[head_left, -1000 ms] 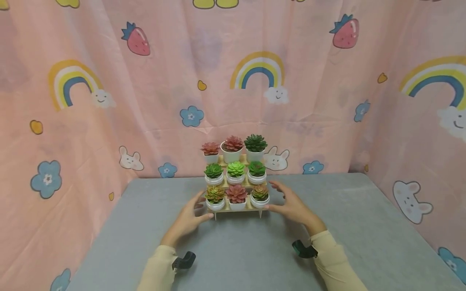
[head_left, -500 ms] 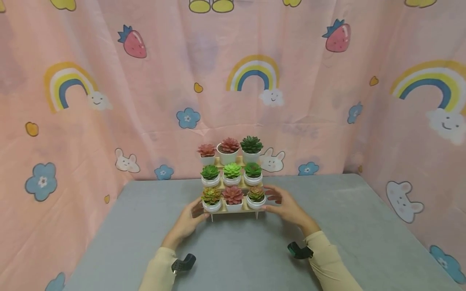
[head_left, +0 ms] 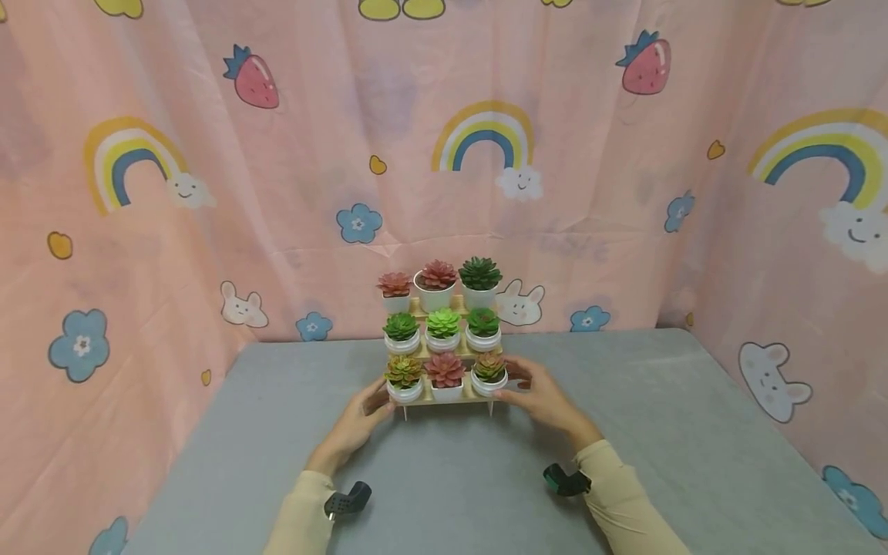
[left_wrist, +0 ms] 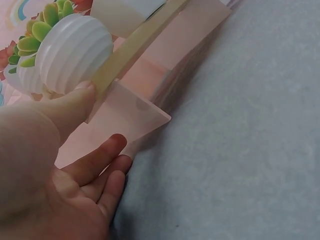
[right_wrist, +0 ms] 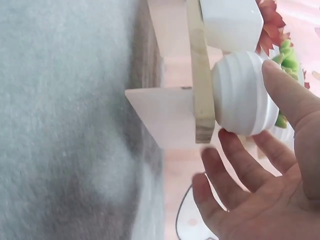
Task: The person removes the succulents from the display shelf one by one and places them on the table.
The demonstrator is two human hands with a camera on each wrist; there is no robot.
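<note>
A three-tier wooden stand (head_left: 458,400) with white side legs (right_wrist: 162,112) holds several small potted succulents in rows. In the head view, my left hand (head_left: 350,424) is at the stand's left end, beside a yellow-green succulent (head_left: 404,371). The left wrist view shows its thumb (left_wrist: 80,102) on the board's end by a ribbed white pot (left_wrist: 77,55), with the other fingers extended along the side leg. My right hand (head_left: 544,395) grips the front right potted succulent (head_left: 489,370); its thumb lies against the ribbed white pot (right_wrist: 242,95), fingertips at its other side.
The stand is on a grey table (head_left: 444,493), close to a pink patterned curtain (head_left: 298,193) behind. Red, pink and green succulents fill the upper tiers, including a dark green one (head_left: 480,274). Black wrist devices show at both sleeves, one a left device (head_left: 348,499).
My right hand has moved inward, its fingers closing nearer to the front right pot. The left hand has also come nearer the stand's end. The head view has shifted slightly.
</note>
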